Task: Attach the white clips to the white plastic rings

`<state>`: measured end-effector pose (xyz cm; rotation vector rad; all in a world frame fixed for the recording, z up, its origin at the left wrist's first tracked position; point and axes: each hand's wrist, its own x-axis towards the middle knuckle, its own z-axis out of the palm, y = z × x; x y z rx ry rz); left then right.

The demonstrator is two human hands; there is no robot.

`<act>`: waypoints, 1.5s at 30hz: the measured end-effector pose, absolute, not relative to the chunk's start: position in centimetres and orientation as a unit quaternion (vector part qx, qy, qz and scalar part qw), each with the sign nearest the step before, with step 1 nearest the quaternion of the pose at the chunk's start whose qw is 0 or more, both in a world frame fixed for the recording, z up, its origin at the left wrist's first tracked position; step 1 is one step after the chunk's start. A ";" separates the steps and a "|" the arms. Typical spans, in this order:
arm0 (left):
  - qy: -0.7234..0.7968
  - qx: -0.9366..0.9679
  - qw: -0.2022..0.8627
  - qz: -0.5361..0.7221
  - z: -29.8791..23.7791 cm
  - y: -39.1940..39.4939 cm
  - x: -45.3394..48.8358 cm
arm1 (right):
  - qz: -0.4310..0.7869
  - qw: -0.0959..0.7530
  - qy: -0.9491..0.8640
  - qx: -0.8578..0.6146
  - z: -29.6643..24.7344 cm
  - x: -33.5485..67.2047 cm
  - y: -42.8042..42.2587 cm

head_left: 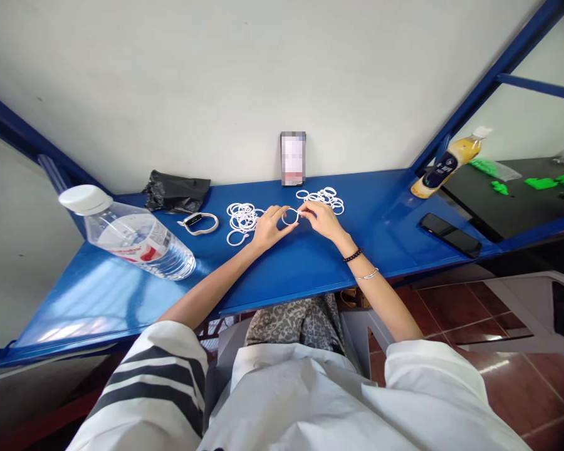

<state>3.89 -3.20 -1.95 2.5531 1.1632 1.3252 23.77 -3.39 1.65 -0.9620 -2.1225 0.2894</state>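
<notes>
- The blue surface point(380, 232) carries the work: white rings in two separate heaps, with one more ring in the hands between them.
- The left hand point(269, 228) curves around the ring's left side. Its grip is parted by roughly the ring's width, fingers at the far edge and thumb at the near one.
- The right hand point(323, 219) has a tighter grip, nearly closed, thumb and fingertips pinching the ring's right edge.
- The left heap point(243, 216) lies just beside the left hand, many rings overlapping, so plenty sit on that side.
- The right heap point(326, 198) lies beyond the right hand, partly hidden by it, its rings more loosely spread.
- With rings on both sides, the work looks part-way along. The rings are too small here to tell which heap is done and which is left.
- The ring point(289, 224) is between both hands, in front of the heaps, its handling not yet complete, by the look of it.
</notes>
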 end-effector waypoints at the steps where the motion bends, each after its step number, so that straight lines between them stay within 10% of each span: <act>1: 0.374 0.823 0.019 0.427 -2.0 -3.2 3.9 | 0.116 0.384 -0.834 -0.378 1.7 23.7 -3.4; 45: 0.391 0.791 0.170 0.439 -2.1 -2.9 3.7 | 0.157 0.359 -0.838 -0.379 1.1 23.5 -3.4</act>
